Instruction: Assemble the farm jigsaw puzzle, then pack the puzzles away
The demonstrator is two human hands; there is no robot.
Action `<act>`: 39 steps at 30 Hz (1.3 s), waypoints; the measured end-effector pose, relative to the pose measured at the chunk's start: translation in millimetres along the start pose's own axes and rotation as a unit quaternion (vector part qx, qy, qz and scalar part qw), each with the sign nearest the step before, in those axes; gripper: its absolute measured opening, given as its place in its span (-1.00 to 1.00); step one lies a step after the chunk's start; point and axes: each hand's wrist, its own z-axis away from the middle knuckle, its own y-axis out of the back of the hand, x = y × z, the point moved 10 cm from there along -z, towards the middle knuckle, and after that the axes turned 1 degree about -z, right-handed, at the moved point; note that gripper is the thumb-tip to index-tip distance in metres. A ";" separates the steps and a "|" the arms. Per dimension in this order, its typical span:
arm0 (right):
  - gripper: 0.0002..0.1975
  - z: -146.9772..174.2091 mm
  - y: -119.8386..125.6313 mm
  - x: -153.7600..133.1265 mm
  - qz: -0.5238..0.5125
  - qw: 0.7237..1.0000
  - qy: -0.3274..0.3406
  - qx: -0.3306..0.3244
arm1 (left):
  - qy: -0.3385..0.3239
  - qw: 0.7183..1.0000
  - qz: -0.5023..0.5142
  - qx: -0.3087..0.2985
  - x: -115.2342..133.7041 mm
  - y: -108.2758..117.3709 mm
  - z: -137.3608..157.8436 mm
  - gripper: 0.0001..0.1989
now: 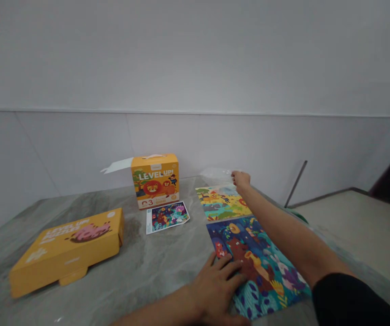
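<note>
My left hand (217,283) lies with fingers spread on the left edge of a dark blue puzzle (266,258), which shows a bear, a rabbit and plants. Stretched to the far side of the table, my right hand (241,179) is closed on the end of a clear plastic bag (217,173) near the wall. Just beyond the blue puzzle is a yellow and green puzzle (222,201) with a lion on it, partly covered by my right forearm. A small picture card (168,216) matching the blue puzzle rests left of both.
An orange box (156,183) marked LEVEL UP! stands by the wall, its white flap (118,166) sticking out left. A flat yellow box (69,249) lies on the left of the grey marbled table (137,267). A pale surface (347,222) lies beyond the table's right edge.
</note>
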 end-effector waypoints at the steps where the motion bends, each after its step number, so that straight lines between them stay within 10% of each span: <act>1: -0.73 9.5 0.3 -4.0 -0.022 1.000 0.002 -0.008 | -0.002 1.000 -0.001 -0.001 1.1 -0.4 5.9 -0.21; 8: -0.73 136.0 -30.2 -13.6 -0.134 0.973 0.055 -0.182 | 0.009 0.999 -0.025 -0.040 2.4 -15.5 68.1 -0.39; 15: -0.71 222.1 -102.9 32.8 -0.021 0.940 -0.002 -0.340 | 0.057 0.996 -0.031 -0.059 13.8 -4.8 153.2 -0.43; 19: -0.58 228.1 -86.2 32.1 0.100 0.931 0.010 -0.351 | 0.106 0.993 -0.013 -0.052 19.7 1.7 203.9 -0.47; 21: -0.45 235.5 -63.4 2.8 0.217 0.923 0.141 -0.285 | 0.125 0.992 0.002 0.004 19.4 16.2 220.0 -0.50; 23: -0.48 265.0 -58.1 -25.2 0.345 0.861 0.285 -0.244 | 0.176 0.981 0.006 0.076 5.2 38.0 228.7 -0.54; 27: -0.40 367.9 -111.9 -17.5 0.341 0.692 0.411 -0.486 | 0.336 0.929 -0.058 0.142 -53.4 75.4 229.3 -0.42; 29: -0.30 391.3 -132.8 -5.4 0.351 0.658 0.423 -0.514 | 0.370 0.916 -0.092 0.125 -77.6 82.3 221.5 -0.41; 39: -0.59 394.4 -155.4 24.5 0.290 0.698 0.384 -0.530 | 0.390 0.907 0.039 0.152 -103.6 73.7 224.6 -0.72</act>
